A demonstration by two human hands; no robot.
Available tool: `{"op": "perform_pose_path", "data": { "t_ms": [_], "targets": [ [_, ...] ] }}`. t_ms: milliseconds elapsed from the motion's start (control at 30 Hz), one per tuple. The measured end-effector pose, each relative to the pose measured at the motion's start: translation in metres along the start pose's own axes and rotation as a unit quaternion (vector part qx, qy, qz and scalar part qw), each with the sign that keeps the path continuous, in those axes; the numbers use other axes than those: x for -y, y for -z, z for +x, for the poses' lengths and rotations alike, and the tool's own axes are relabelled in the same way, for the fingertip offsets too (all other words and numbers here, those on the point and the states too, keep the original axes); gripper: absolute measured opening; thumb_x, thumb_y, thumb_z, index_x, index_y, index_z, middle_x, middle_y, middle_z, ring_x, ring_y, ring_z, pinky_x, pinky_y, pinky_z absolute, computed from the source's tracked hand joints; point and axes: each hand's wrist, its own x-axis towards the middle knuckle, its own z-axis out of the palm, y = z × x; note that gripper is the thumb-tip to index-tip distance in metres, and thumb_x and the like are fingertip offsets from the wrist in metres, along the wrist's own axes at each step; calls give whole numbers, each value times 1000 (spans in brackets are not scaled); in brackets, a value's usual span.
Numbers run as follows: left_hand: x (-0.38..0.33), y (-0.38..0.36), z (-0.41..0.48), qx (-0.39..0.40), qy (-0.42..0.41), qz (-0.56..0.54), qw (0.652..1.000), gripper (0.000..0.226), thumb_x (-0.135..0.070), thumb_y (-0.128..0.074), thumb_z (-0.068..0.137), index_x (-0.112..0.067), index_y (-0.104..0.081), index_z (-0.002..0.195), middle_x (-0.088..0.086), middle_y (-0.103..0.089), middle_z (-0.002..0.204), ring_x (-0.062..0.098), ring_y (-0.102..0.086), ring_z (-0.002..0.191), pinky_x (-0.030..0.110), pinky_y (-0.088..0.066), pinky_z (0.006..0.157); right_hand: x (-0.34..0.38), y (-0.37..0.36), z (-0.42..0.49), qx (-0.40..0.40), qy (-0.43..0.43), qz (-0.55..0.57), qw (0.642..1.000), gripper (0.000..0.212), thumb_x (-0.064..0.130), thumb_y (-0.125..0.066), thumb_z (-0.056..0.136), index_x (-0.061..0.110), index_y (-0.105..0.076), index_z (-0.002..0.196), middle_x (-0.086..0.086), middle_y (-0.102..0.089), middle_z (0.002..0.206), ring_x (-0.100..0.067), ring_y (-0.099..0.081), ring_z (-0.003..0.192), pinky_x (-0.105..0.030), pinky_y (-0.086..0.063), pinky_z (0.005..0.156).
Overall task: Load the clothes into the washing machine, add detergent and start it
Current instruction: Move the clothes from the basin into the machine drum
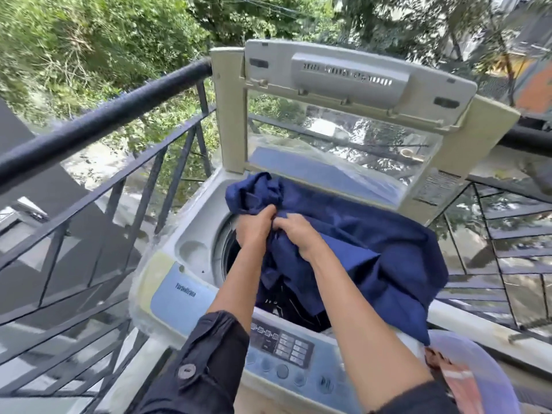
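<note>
Fingers (266, 211) of my left hand (255, 227) are curled into a bunch of the dark blue garment (373, 243). My right hand (300, 236) grips the same cloth just beside it. The garment drapes over the open top of the washing machine (191, 234), part hanging into the drum (224, 249), part spilling over the right rim. Darker clothes (298, 309) lie inside beneath it; I cannot tell how many. The lid (343, 73) stands raised. At lower right a pale basket (478, 361), cut off by the frame, holds pink cloth (455, 380).
</note>
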Motion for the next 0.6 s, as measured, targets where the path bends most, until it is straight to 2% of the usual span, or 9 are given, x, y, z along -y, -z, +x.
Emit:
{"op": "perform_pose_path", "data": {
  "t_ms": [100, 167, 233, 267, 333, 400, 467, 533, 600],
  "targets": [
    [-3, 2, -3, -89, 2, 75, 993, 39, -27, -64, 77, -5, -62, 108, 21, -64, 115, 36, -59, 111, 37, -46, 90, -2, 1, 7, 30, -57, -46, 997, 31, 6, -47, 86, 18, -42, 58, -1, -43, 63, -13, -38, 60, -27, -30, 59],
    [-2, 4, 1, -111, -10, 100, 989, 41, -24, -61, 81, -5, -58, 117, 22, -61, 121, 38, -56, 115, 38, -45, 91, -8, 10, 15, -59, -41, -103, 992, 32, 10, -49, 87, 21, -46, 57, -3, -52, 66, -16, -48, 61, -29, -43, 63],
    [3, 10, 9, -130, -11, 102, 986, 44, -24, -61, 81, -6, -55, 121, 23, -60, 124, 39, -54, 117, 40, -44, 93, -15, 26, 21, -193, -2, -165, 967, 17, 13, -52, 84, 22, -65, 78, -10, -68, 96, -28, -64, 89, -41, -52, 85],
    [5, 14, 14, -139, -6, 99, 985, 45, -23, -62, 81, -6, -54, 122, 24, -59, 124, 40, -54, 117, 40, -44, 94, -18, 36, 21, -223, -12, -253, 941, 25, 14, -56, 83, 24, -64, 104, -13, -60, 121, -32, -56, 113, -47, -47, 96],
    [9, 21, 22, -148, 6, 88, 985, 46, -23, -61, 82, -6, -53, 124, 23, -59, 125, 40, -54, 117, 40, -43, 95, -27, 55, 25, -146, -114, -416, 890, 84, 19, -70, 78, 35, -23, 145, -11, -10, 157, -36, -14, 143, -65, -24, 106],
    [9, 23, 27, -143, 9, 80, 986, 47, -24, -60, 82, -7, -52, 125, 22, -59, 126, 40, -53, 118, 40, -42, 96, -38, 60, 27, -94, -206, -455, 861, 112, 27, -78, 72, 43, 3, 147, -7, 26, 156, -40, 17, 143, -77, -6, 100],
    [7, 22, 28, -134, 4, 72, 988, 47, -24, -60, 83, -8, -51, 126, 21, -58, 127, 39, -53, 119, 39, -42, 96, -52, 52, 33, -112, -247, -431, 861, 84, 26, -68, 82, 40, -17, 146, -12, 18, 157, -43, 17, 143, -80, -2, 100],
    [6, 20, 30, -128, 4, 64, 990, 46, -23, -60, 83, -9, -52, 126, 21, -58, 126, 39, -53, 119, 38, -43, 95, -64, 42, 37, -158, -257, -379, 875, 45, 16, -46, 93, 29, -43, 136, -18, -16, 156, -45, -6, 143, -75, -8, 104],
    [8, 18, 31, -125, 8, 55, 991, 45, -24, -61, 82, -7, -54, 123, 20, -59, 125, 38, -54, 117, 38, -44, 93, -75, 39, 37, -196, -233, -305, 902, 37, 9, -37, 92, 19, -51, 124, -21, -41, 142, -43, -34, 132, -66, -21, 108]
  ]
}}
